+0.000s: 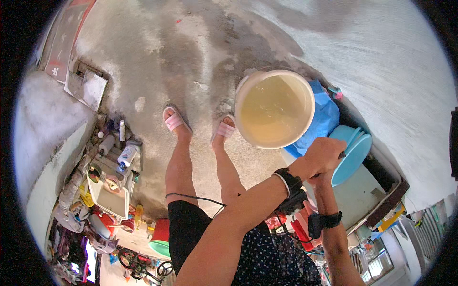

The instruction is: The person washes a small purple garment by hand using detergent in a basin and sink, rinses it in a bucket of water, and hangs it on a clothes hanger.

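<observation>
My left hand is closed in a fist at the right of the view, in front of a light blue plastic basin. A dark bit shows at its knuckles, but I cannot make out what it grips. My right hand is right beneath it; its fingers are mostly hidden behind the left hand. The basin stands on edge beside both hands, with another blue rim behind it. Beyond the hands stands a whitish bucket holding cloudy yellowish water.
Blue plastic sheeting lies between bucket and wall. A pale flat surface with a dark edge is below the basin. My feet in pink slides stand on concrete. Bottles and a white tray crowd the left; a red tub stands behind me.
</observation>
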